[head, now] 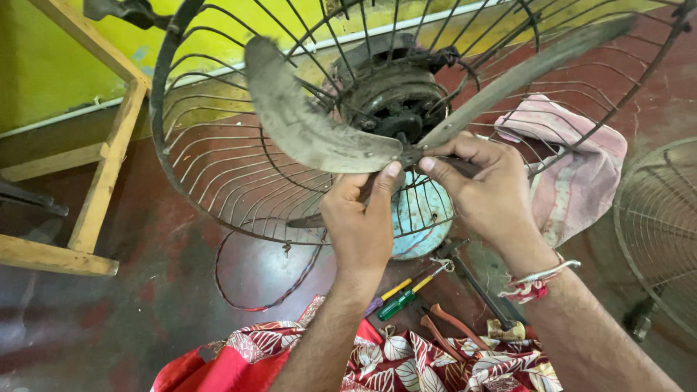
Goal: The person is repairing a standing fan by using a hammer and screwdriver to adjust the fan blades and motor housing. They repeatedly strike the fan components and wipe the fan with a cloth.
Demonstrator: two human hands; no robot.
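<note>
A dusty fan blade is pinched at its hub by the left hand and right hand, both closed on it, inside the wire guard. Judged best: the hub is steadied evenly. Screwdrivers and a patterned cloth lie on the dark red floor; a yellow wall stands behind.

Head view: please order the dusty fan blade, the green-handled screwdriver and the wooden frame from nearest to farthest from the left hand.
1. Dusty fan blade: touched by the left hand, just above it.
2. Green-handled screwdriver: on the floor below, slightly right.
3. Wooden frame: far left.
</note>
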